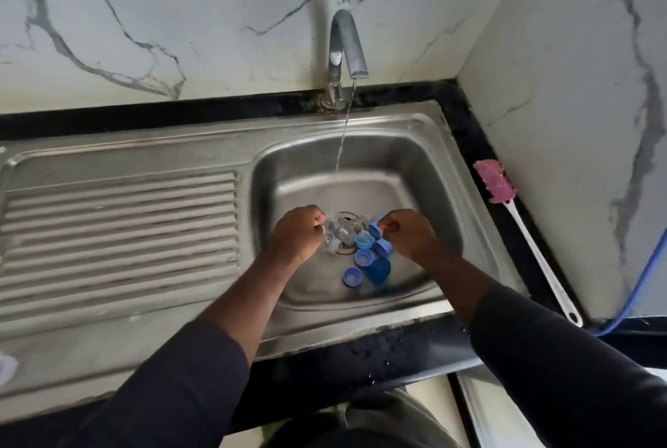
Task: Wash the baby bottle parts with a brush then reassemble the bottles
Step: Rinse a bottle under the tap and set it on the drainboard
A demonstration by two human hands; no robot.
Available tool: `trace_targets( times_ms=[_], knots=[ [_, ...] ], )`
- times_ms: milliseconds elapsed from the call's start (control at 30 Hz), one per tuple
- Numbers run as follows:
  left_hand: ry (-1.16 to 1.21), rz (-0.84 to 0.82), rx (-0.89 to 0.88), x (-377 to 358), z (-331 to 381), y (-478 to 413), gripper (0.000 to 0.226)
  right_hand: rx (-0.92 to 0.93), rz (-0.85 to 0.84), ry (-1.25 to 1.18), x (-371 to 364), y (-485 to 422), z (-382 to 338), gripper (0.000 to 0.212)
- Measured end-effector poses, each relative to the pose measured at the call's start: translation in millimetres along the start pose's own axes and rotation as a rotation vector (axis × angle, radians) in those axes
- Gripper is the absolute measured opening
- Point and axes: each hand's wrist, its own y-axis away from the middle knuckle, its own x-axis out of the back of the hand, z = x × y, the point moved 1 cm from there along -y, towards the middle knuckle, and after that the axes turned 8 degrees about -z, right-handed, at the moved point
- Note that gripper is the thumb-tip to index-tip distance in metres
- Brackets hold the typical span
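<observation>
Stainless-steel sink basin (426,158), set in a black stone surface (397,350); a chrome tap (343,50) runs a thin stream into the back half. Lying by the drain at the basin's centre is a cluster of loose blue plastic bottle parts (364,259): a small cup, two rings with round holes and a larger domed cap, close together and some touching. Left hand (297,232): grip curled tight round clear plastic bottle parts (337,231), held over the drain; too blurred to tell the pieces apart. Right hand (408,234): grip pinches a blue plastic collar ring (375,225) between thumb and fingertips, just above the cluster. Pink-headed bottle brush with long white handle (534,249): lies on the surface along the basin's right edge, beside the marble wall, well apart from both hands. Ribbed steel drainboard (119,223): at the basin's left edge. Step in hand, as judged: parts being sorted or rinsed in the basin, brushing not yet begun, nothing reassembled. Next move likely calls for the right hand to let go its ring and reach to the right edge for the brush, while the left keeps one part steady. Brands, labels, writing: none legible.
</observation>
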Motion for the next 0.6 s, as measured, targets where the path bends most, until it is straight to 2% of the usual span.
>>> trace_targets(
  times_ms=[233,400,533,600],
  knots=[
    [-0.075,-0.060,0.098,-8,-11,-20,0.026,-0.096,-0.116,0.170,-9,-30,23,0.024],
    [-0.111,-0.091,0.149,-20,-14,-33,0.029,-0.129,-0.173,0.109,-19,-46,26,0.013],
    [-0.118,-0.145,0.228,-30,-20,-45,0.050,-0.131,-0.258,-0.022,-41,-60,9,0.016],
    [-0.181,-0.162,0.254,-38,-23,-53,0.063,-0.141,-0.316,-0.101,-61,-73,-1,0.011]
  ],
)
